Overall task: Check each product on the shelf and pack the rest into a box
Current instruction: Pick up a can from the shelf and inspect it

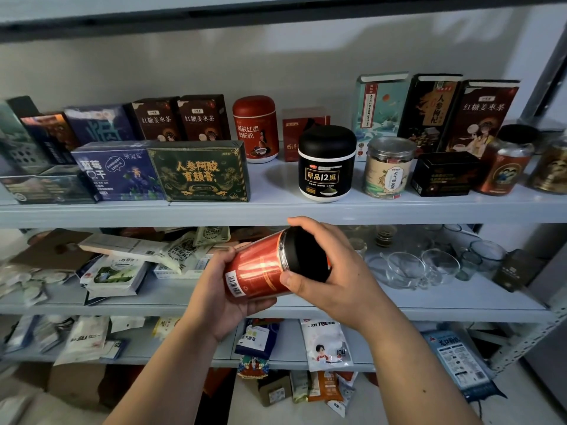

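Note:
I hold a red jar (260, 268) with a black lid, tilted on its side in front of the shelf, barcode facing me. My left hand (221, 292) cups its base from below. My right hand (331, 271) wraps around the black lid. On the top shelf (276, 210) behind stand other products: a black jar (325, 164), a clear-lidded tea jar (388, 167), a green box (199, 171), a blue box (116, 173) and a red canister (256, 128).
Tall boxes (432, 111) line the back right of the top shelf. The middle shelf holds packets (116, 271) on the left and glass cups (423, 268) on the right. Lower down lie sachets (326, 345) and cardboard boxes (73, 384).

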Action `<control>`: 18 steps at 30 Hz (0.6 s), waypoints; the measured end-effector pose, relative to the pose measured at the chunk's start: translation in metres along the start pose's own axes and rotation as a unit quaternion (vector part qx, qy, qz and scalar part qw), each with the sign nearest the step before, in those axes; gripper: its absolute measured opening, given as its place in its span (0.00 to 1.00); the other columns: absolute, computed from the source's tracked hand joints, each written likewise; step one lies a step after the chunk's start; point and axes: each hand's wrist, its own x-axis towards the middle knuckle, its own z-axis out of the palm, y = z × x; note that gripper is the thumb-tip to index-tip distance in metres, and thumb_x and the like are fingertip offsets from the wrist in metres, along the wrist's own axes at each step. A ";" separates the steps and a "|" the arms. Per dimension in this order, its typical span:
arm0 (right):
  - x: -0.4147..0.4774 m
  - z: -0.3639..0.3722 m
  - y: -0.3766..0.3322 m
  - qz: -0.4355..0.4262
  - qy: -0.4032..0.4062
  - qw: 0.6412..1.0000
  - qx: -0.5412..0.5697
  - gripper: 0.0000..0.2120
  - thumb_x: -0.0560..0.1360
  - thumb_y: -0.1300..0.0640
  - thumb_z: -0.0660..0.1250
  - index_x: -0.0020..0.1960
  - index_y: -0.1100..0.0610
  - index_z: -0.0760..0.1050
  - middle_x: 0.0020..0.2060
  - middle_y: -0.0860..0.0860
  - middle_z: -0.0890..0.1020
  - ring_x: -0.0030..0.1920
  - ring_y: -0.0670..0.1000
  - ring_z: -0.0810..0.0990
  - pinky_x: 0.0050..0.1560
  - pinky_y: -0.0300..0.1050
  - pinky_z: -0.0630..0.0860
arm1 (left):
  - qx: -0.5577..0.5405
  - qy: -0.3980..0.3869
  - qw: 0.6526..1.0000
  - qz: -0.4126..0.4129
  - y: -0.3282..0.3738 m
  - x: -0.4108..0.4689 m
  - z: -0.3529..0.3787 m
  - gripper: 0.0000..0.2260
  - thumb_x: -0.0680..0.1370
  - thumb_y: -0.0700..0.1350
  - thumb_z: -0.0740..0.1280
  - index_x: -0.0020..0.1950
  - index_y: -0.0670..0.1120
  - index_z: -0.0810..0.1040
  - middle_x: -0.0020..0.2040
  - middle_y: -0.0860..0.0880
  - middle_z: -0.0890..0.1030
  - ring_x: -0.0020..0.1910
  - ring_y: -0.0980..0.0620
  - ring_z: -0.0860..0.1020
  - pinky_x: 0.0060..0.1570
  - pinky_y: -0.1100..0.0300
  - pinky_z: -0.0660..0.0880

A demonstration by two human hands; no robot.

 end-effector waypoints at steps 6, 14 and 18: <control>0.001 -0.004 -0.003 -0.026 -0.006 0.999 0.030 0.30 0.70 0.46 0.76 0.68 0.31 0.69 0.62 0.34 0.71 0.65 0.40 0.73 0.59 0.36 0.78 | -0.027 -0.006 0.998 -0.056 0.000 0.002 -0.001 0.26 0.81 0.59 0.58 0.65 0.38 0.75 0.47 0.35 0.83 0.38 0.40 0.84 0.28 0.53 0.82; 0.005 -0.002 0.006 -0.028 0.017 0.980 0.197 0.27 0.72 0.46 0.72 0.69 0.36 0.71 0.61 0.49 0.78 0.63 0.52 0.80 0.59 0.54 0.81 | -0.094 -0.028 0.994 -0.048 -0.004 0.009 -0.005 0.28 0.82 0.61 0.56 0.67 0.40 0.76 0.52 0.33 0.83 0.40 0.41 0.85 0.29 0.53 0.83; 0.008 0.003 0.011 0.010 0.044 0.932 0.359 0.24 0.71 0.50 0.69 0.66 0.38 0.76 0.64 0.60 0.77 0.66 0.59 0.79 0.54 0.67 0.82 | -0.134 -0.046 0.989 -0.044 -0.005 0.010 -0.001 0.28 0.77 0.63 0.59 0.69 0.45 0.76 0.63 0.32 0.81 0.51 0.32 0.84 0.35 0.49 0.84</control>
